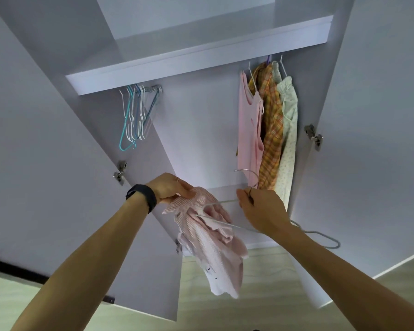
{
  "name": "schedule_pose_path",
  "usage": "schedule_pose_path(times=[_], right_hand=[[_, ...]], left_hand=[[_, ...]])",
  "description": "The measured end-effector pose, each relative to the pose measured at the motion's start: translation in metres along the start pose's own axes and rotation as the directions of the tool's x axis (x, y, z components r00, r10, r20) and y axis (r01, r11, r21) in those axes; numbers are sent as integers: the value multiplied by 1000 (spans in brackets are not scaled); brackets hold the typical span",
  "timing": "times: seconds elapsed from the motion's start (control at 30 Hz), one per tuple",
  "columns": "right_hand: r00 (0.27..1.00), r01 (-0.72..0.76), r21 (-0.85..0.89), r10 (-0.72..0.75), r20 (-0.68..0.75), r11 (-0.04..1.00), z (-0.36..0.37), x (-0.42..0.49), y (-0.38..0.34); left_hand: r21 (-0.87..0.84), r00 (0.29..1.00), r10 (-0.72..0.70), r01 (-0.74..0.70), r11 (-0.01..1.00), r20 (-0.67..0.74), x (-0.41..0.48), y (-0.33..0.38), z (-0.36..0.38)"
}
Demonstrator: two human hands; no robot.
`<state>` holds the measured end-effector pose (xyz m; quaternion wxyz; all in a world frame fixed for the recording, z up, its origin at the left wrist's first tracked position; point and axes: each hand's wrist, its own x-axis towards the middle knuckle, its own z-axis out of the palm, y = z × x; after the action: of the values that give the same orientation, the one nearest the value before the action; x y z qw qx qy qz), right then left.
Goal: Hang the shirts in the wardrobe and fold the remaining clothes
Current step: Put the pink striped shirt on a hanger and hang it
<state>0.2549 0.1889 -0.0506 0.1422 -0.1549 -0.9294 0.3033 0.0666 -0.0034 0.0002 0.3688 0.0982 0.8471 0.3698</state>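
The one camera sits on my head and faces forward into the open wardrobe [196,130], so near that its doors run past both side edges. The wide lens splays them outward, and the shelf [201,65] lies tilted, higher on the right. The view reaches from above that shelf down to the floor [273,306]. My forearms enter from the lower corners. Just below the middle, close to the lens, my left hand [170,187] grips the striped shirt [215,254] and my right hand [261,211] holds the hanger [221,203].
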Motion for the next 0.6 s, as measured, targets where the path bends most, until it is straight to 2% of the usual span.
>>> schedule_pose_path(times=[0.17, 0.33, 0.4, 0.5, 0.6], right_hand=[[989, -65, 29, 68, -130, 997, -12, -1, 10], [971, -38, 27, 43, -236, 999, -18, -6, 18], [978, -17, -28, 11, -208, 999, -18, -5, 16], [996, 23, -91, -30, -80, 996, -7, 1, 9], [997, -18, 85, 24, -78, 996, 5, 10, 8]], left_hand=[[166, 991, 58, -38, 985, -122, 3, -1, -7], [227, 976, 84, -37, 973, -201, 11, -1, -9], [220, 977, 102, -60, 974, -188, 13, 2, -7], [127, 982, 139, -123, 984, -126, 11, 9, 1], [118, 978, 189, -178, 977, -84, 7, 18, 15]])
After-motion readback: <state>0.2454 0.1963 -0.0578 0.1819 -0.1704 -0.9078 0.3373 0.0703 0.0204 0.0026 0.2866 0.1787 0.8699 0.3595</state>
